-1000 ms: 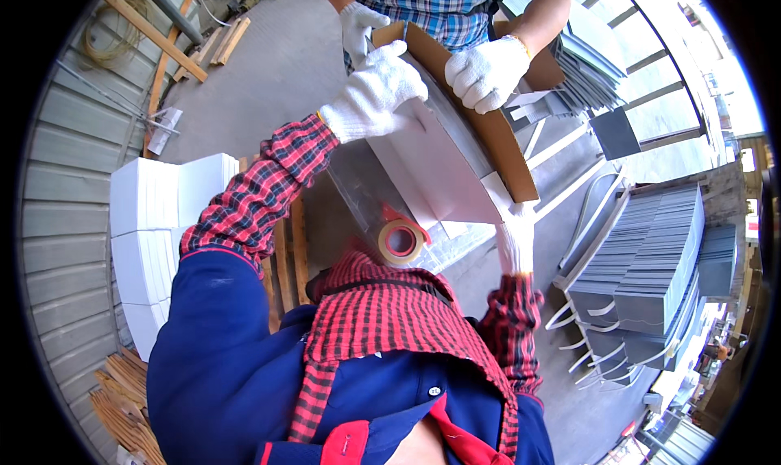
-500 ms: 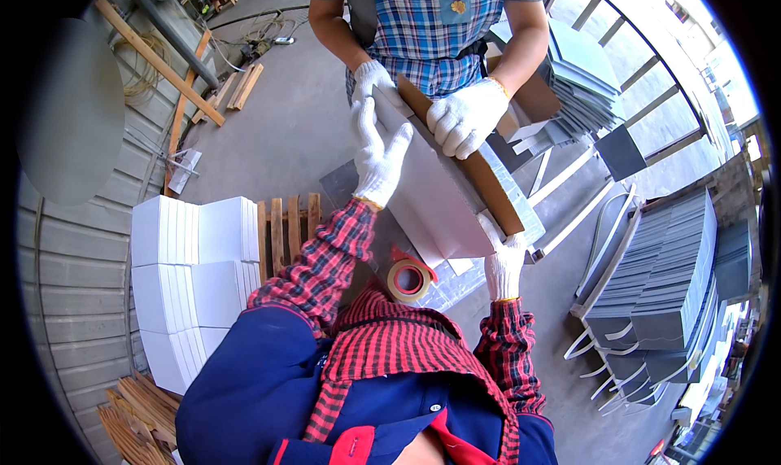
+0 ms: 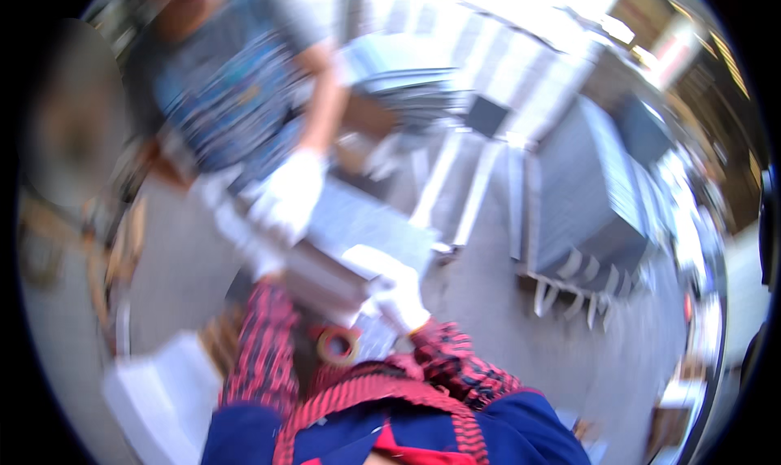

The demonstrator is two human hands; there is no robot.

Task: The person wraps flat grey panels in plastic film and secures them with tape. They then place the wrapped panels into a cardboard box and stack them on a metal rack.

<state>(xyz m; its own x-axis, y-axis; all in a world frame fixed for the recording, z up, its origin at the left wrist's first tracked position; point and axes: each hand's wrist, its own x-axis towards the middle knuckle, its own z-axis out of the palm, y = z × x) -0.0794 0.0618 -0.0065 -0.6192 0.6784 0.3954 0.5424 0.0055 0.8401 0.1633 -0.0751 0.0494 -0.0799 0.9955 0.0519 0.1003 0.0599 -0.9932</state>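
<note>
A carton (image 3: 329, 279) with a whitish side and a grey-blue upper face lies in front of me, blurred by motion. My right hand (image 3: 394, 290), in a white glove, rests on its near right edge, the fingers stretched over the upper face. My left hand (image 3: 262, 255), also gloved, is at the carton's left end; its fingers are smeared and partly hidden by a co-worker's hand. That person's gloved hand (image 3: 289, 196) presses on the far left part of the carton. A roll of tape (image 3: 353, 349) with a red piece beside it lies close to my body.
White cartons or boards (image 3: 167, 388) are stacked at my lower left. To the right stands a large stack of grey sheets (image 3: 573, 192) with white straps hanging down. More grey-blue sheets (image 3: 399, 62) are piled behind the co-worker's side. Long pale rails (image 3: 480, 192) lie between these stacks.
The view has swung to the right and blurred. The carton's brown flap no longer stands up; a grey-blue face shows instead. My right hand has moved onto the top, and my left hand has lowered.
</note>
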